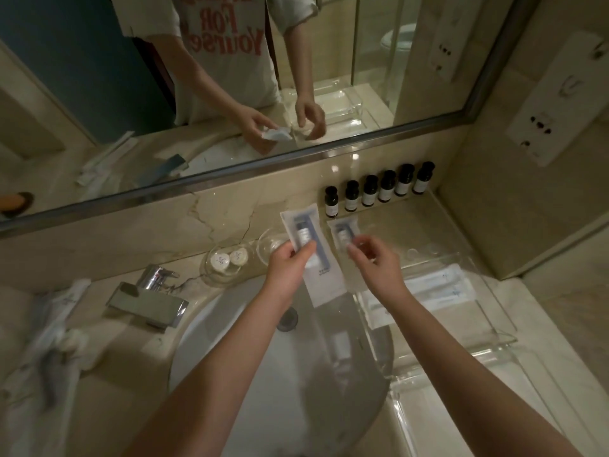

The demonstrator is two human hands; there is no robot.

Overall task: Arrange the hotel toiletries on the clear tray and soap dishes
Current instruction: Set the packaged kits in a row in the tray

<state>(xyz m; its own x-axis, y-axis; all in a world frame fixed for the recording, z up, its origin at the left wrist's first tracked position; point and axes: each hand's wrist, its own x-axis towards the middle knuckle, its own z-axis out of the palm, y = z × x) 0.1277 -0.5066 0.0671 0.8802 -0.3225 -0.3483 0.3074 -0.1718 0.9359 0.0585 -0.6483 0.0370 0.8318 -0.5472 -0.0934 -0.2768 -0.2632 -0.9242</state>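
Both my forearms reach out over the sink [230, 374]. My left hand [290, 267] is above the sink's far rim, thumb and curled fingers gripping a long white packet [304, 232] with a blue stripe and a small tube inside. The packet is tilted, its low end hanging over the sink. My right hand [375, 258], just right of it, pinches a shorter clear packet [342, 235] by the fingertips, also with a small tube in it. The two packets are side by side, close, and I can't tell if they touch.

Right of the sink is the clear tray [501, 339], with flat white wrapped items [441, 288] lying in its far part. Left of the sink is the chrome faucet [148, 303], and further left a blurry heap of wrapped toiletries [59, 324].

Behind the sink is a glass soap dish [211, 275] holding two round wrapped soaps [229, 258] side by side. A second glass dish [267, 245] is just right of it, partly hidden by my left hand.

Further behind the sink, to the right, six dark bottles [379, 191] with white labels stand upright in a row against the wall, under the mirror [230, 77].
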